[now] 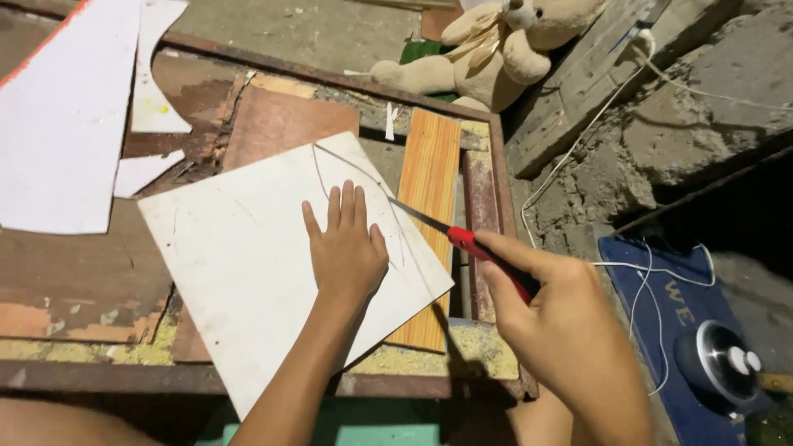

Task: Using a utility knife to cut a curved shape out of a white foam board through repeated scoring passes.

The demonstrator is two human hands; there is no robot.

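Over on your left, two white offcuts (pixel 66 116) lie on the worn brown table (pixel 83 272), well apart from your hands. Now the white board (pixel 248 256): it sits tilted, one corner hanging past the table's near edge, another reaching over the orange striped plank (pixel 429 206). Your left hand (pixel 347 252) is flat on it, fingers together and stretched out, palm pressing down near its right side. Just right of those fingertips the dark blade (pixel 417 216) of the red-handled knife (pixel 487 256) rests on the board, angled along a thin scored line. Your right hand (pixel 553 322) is wrapped tight around that handle, forefinger laid along the top. One board, one knife, one plank. Open board surface spreads left of your palm; the rusty frame rail (pixel 502 190) bounds the right. Beyond it, a stuffed bear (pixel 504 49) and a blue mat (pixel 669 330).
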